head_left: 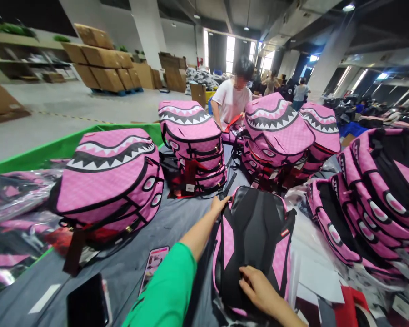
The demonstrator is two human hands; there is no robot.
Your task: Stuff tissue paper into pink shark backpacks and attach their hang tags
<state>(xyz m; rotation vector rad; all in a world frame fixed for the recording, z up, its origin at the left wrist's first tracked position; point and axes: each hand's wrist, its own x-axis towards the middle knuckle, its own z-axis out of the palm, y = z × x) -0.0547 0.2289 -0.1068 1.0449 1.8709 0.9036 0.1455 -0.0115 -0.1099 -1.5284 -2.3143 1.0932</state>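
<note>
A pink and black backpack [255,240] lies in front of me with its black padded back panel facing up. My left hand [221,203] is closed on its upper left edge, near a black strap [231,181]. My right hand [257,287] rests on the lower part of the back panel, its fingers slightly bent and apart, holding nothing. A pink backpack with a shark-teeth print [109,168] stands to the left. Beyond my left hand is a stack of similar backpacks [194,145], and another stack [276,131] stands farther right.
More backpacks [378,204] are piled on the right, beside white papers [320,284] and a red tape dispenser [351,304]. Plastic-wrapped backpacks [17,195] lie at the left. A dark phone [87,302] is on the grey table cover [129,268]. Across the table, a person [231,97] bends over.
</note>
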